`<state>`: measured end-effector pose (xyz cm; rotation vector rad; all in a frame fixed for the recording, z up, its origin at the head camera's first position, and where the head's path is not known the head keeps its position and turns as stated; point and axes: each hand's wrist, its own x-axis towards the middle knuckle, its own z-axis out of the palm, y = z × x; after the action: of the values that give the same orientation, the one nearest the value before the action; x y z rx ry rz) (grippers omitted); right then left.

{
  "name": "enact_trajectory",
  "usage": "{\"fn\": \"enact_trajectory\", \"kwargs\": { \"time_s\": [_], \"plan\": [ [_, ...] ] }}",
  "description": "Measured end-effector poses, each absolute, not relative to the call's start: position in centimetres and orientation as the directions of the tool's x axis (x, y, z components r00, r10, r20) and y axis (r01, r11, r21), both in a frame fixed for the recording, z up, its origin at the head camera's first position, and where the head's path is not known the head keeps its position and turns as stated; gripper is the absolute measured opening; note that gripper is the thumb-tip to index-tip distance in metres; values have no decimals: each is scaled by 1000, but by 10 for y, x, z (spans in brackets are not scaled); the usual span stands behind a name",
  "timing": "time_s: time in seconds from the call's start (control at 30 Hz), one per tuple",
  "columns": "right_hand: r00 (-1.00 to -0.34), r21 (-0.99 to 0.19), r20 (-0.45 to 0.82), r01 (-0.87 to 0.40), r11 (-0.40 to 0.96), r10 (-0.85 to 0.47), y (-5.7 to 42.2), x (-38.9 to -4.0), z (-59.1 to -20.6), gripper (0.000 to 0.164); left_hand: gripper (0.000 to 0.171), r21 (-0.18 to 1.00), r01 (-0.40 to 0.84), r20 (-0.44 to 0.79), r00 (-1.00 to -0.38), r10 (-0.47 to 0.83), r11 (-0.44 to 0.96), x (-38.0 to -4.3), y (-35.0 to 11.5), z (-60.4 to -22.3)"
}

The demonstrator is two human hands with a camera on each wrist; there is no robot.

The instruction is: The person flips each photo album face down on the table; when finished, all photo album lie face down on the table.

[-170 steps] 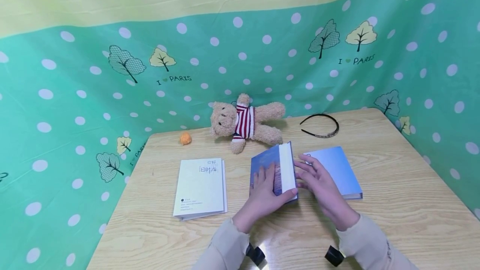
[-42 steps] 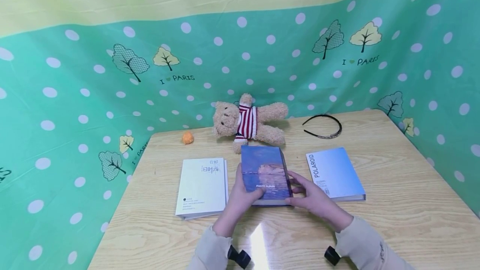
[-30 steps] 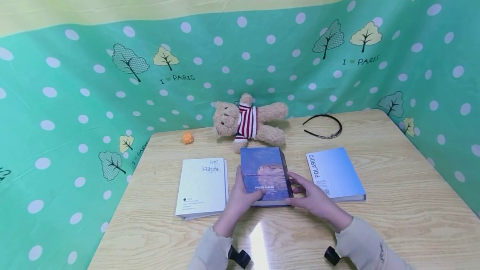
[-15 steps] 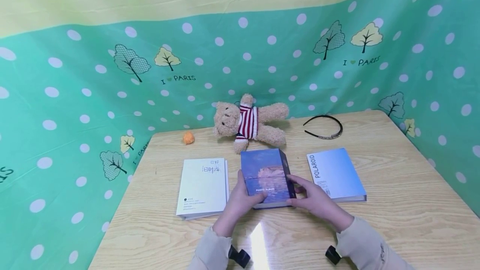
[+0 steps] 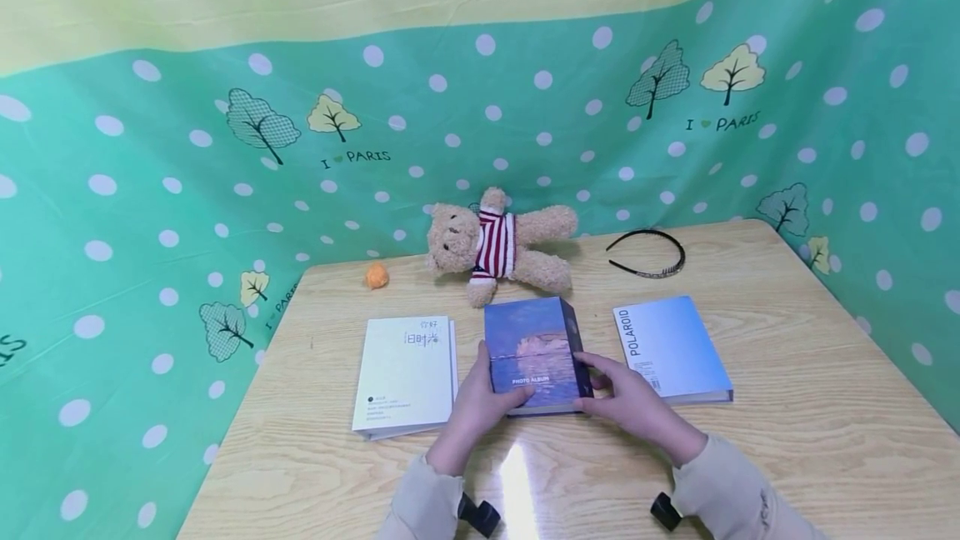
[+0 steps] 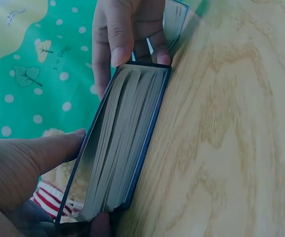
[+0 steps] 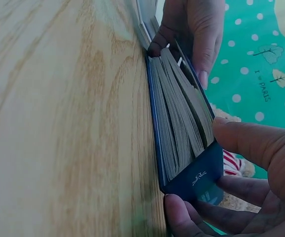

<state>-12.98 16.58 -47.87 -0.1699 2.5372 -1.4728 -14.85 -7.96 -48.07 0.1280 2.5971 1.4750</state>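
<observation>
A thick blue photo album [image 5: 530, 348] with a sea picture on its cover lies between both hands at the middle of the table, spine to the right. My left hand [image 5: 480, 394] grips its left side, thumb on the lower front cover and fingers round the edge. At the other side, my right hand [image 5: 626, 394] holds the dark spine, thumb at the lower corner. Fanned page ends [image 6: 127, 138] show between the covers in the left wrist view. The right wrist view shows the spine [image 7: 196, 175] under the right fingers.
A white album [image 5: 405, 373] lies left of the hands and a blue-white Polaroid album [image 5: 671, 348] to the right. Behind are a teddy bear [image 5: 495, 244] on its side, a small orange ball [image 5: 377, 276] and a black headband [image 5: 678, 252]. A dotted curtain [image 5: 405, 123] hangs behind the table.
Earlier the photo album stood tilted with its page ends to the right, left hand across its cover. It has been turned round, then shifted slightly nearer, and both hands hold its sides.
</observation>
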Motion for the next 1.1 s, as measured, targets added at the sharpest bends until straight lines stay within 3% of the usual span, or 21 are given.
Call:
{"fn": "enact_trajectory", "kwargs": {
  "time_s": [0.2, 0.5, 0.73, 1.1],
  "plan": [
    [-976, -865, -113, 3, 502, -187, 166, -129, -478, 74, 105, 832, 50, -39, -988, 149, 552, -148, -77, -482],
    [-975, -846, -100, -21, 533, -197, 166, -129, -477, 63, 95, 745, 32, -69, -990, 125, 666, -145, -78, -478],
    [-981, -840, -82, -26, 542, -174, 162, -129, -473, 50, 75, 709, 145, 35, -985, 171, 690, -145, -89, -471],
    [-978, -884, 64, -147, 445, -198, 150, -133, -465, 34, 59, 708, 187, 100, -981, 166, 681, -141, -119, -452]
  ]
}}
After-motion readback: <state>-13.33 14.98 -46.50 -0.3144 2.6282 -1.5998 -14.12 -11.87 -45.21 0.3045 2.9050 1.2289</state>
